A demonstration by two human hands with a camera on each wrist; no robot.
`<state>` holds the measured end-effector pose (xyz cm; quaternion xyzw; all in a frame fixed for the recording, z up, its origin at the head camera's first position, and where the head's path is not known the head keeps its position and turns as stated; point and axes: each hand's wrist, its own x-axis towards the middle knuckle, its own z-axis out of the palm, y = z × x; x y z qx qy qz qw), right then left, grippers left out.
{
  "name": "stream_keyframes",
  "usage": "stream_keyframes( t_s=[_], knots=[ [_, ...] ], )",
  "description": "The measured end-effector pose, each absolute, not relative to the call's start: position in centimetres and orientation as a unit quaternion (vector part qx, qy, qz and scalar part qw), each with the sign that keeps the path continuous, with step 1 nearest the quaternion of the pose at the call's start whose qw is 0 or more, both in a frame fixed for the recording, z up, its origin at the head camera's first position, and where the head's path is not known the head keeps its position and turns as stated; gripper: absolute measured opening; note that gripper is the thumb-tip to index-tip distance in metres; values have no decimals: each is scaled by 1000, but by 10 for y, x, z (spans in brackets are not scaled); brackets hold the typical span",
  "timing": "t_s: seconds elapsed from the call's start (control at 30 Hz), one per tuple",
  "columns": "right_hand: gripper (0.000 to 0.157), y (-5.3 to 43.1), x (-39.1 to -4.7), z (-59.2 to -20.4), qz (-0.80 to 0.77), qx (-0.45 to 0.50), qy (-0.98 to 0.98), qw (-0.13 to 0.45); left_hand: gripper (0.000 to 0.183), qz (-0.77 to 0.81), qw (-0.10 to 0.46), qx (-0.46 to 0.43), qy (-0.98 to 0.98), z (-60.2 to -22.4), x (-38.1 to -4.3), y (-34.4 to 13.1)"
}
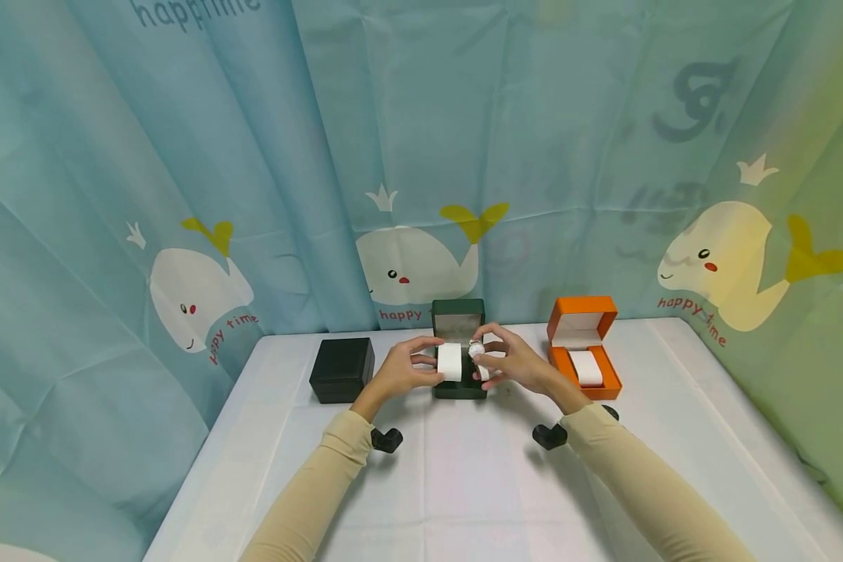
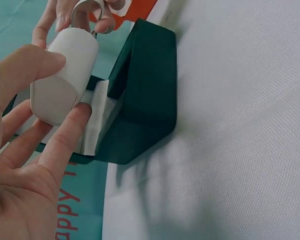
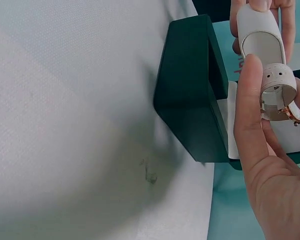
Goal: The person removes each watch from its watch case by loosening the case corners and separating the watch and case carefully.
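Observation:
My left hand [image 1: 402, 367] grips a white watch cushion [image 1: 449, 362] between thumb and fingers, over the open dark green watch box [image 1: 460, 392]. Just to its right, my right hand [image 1: 518, 364] pinches a wristwatch [image 1: 476, 350] with a pale dial. In the right wrist view its white strap [image 3: 278, 76] curves into a loop, with pin holes and a gold-coloured buckle area showing. The strap loop sits right at the end of the cushion [image 3: 262, 46] there. The green box's lid [image 1: 458, 307] stands raised behind both hands.
A closed black box [image 1: 342, 370] stands left on the white table [image 1: 464, 499]. At right, an open orange box [image 1: 613, 382] holds another white cushion [image 1: 586, 368]. Black wrist-camera pieces [image 1: 549, 436] sit by the sleeves. A whale-print curtain [image 1: 562, 156] hangs behind.

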<state>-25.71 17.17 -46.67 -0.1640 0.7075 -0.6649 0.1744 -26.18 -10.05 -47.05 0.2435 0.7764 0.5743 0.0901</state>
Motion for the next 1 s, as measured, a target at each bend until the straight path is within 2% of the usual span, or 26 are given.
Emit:
stream_keyframes(
  t_s=[0.17, 0.63, 1.0],
  knots=[
    [38, 171, -255, -466, -670, -156, 704, 179, 62, 577, 90, 236, 777, -470, -261, -101],
    [72, 173, -252, -458, -689, -136, 679, 214, 63, 586, 84, 222, 775, -468, -263, -105],
    [70, 172, -250, -465, -701, -124, 675, 195, 64, 590, 86, 220, 772, -471, -263, -106]
  ],
)
